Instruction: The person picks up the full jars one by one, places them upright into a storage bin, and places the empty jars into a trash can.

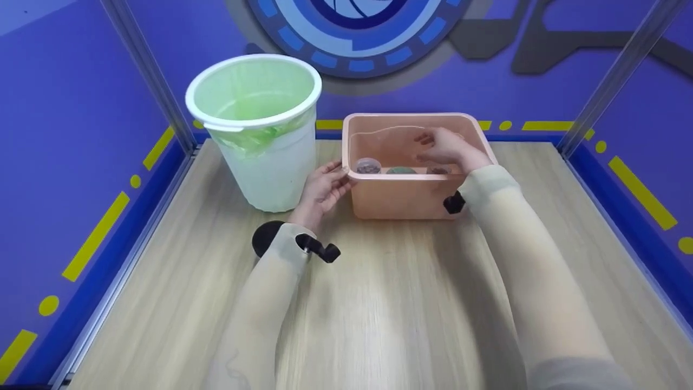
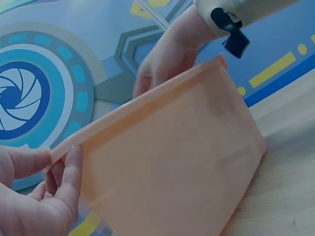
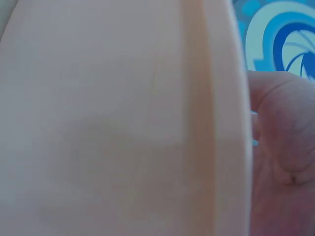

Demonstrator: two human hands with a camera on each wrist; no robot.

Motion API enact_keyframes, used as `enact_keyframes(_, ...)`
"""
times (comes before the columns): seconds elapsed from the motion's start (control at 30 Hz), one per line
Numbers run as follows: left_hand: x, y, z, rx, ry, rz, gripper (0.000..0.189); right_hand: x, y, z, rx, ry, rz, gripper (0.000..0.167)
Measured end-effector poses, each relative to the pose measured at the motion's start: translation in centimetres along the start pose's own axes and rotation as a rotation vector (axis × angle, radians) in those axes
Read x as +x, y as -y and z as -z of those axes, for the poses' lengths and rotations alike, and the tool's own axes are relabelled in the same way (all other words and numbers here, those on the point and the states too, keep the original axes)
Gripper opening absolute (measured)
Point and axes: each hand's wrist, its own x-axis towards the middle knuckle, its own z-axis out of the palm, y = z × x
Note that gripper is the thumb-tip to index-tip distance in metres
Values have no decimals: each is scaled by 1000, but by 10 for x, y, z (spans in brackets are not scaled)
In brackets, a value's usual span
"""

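A pink plastic storage box [image 1: 403, 197] stands on the table near the back wall. My left hand [image 1: 324, 189] pinches its rim at the front left corner, the thumb on top and the fingers below, as the left wrist view also shows. My right hand [image 1: 446, 147] reaches over the right side into the box, its fingers apart and loosely bent, with nothing visible between them. Inside the box are a small clear round container [image 1: 368, 166] with dark contents, a green round-topped thing [image 1: 400, 170] and a dark reddish thing [image 1: 438, 170]. The front wall partly hides all three.
A tall white bin [image 1: 270, 173] with a green liner bag [image 1: 246, 142] stands left of the box, close to my left hand. Blue-purple printed panels [image 1: 346, 97] enclose the wooden table [image 1: 368, 303] at the back and sides.
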Motion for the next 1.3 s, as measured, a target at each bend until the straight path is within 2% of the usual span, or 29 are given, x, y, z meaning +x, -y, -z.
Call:
enact_keyframes(0.07, -3, -3, 1, 14, 7, 8, 46, 3, 10, -4, 53, -51, 23, 54)
enact_keyframes(0.13, -7, -7, 3, 72, 5, 16, 46, 6, 21, -10, 122, -104, 61, 48)
enact_keyframes(0.2, -13, -15, 6, 164, -5, 24, 46, 9, 33, -15, 201, -152, 96, 44)
enact_keyframes(0.3, -25, -28, 16, 359, -14, 1, 45, 11, 54, -22, 325, -223, 128, 40)
enact_keyframes(0.4, -38, -44, 30, 541, 18, -103, 43, 11, 78, -28, 492, -237, 114, 42)
enact_keyframes(0.53, -57, -65, 59, 700, 95, -312, 40, 9, 113, -38, 772, -170, 44, 48)
enact_keyframes(0.63, -70, -77, 88, 757, 118, -431, 38, 9, 138, -46, 969, -130, 2, 50)
enact_keyframes(0.73, -80, -81, 121, 760, 116, -476, 40, 10, 159, -54, 1093, -117, -18, 52)
enact_keyframes(0.83, -84, -75, 155, 690, 168, -448, 50, 13, 174, -61, 1162, -112, -24, 55)
enact_keyframes(0.93, -84, -62, 186, 585, 283, -378, 67, 17, 185, -67, 1187, -95, -28, 58)
enact_keyframes(1.03, -84, -49, 212, 496, 398, -287, 85, 19, 193, -73, 1195, -81, -30, 60)
enact_keyframes(1.1, -84, -42, 225, 487, 451, -233, 96, 21, 198, -77, 1197, -74, -25, 60)
enact_keyframes(1.17, -84, -37, 233, 530, 495, -186, 104, 22, 204, -80, 1193, -70, -20, 58)
enact_keyframes(1.3, -84, -32, 241, 621, 543, -124, 110, 25, 218, -85, 1191, -70, -9, 58)
